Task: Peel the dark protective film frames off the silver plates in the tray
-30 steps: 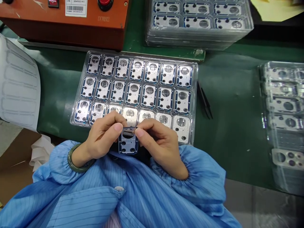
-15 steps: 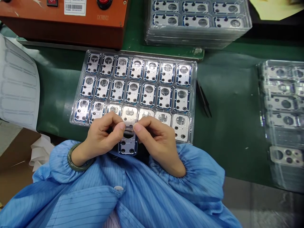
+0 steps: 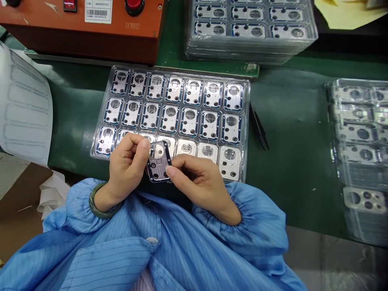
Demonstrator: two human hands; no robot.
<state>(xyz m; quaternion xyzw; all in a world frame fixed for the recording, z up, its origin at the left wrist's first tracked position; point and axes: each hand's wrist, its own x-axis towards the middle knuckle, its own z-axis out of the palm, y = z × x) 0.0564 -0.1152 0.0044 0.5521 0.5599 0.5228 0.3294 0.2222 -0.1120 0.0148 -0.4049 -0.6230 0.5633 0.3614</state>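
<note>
The left hand pinches a dark-rimmed metal plate by its far end between thumb and fingers. The right hand is curled nearly closed, its index fingertip pressed to the plate's near right edge. The plate's long axis points away from the person, leaning slightly right, and it sits closer to the left hand, just over the front row of a clear tray on the green worktop. Tweezers lie just beside the tray.
</note>
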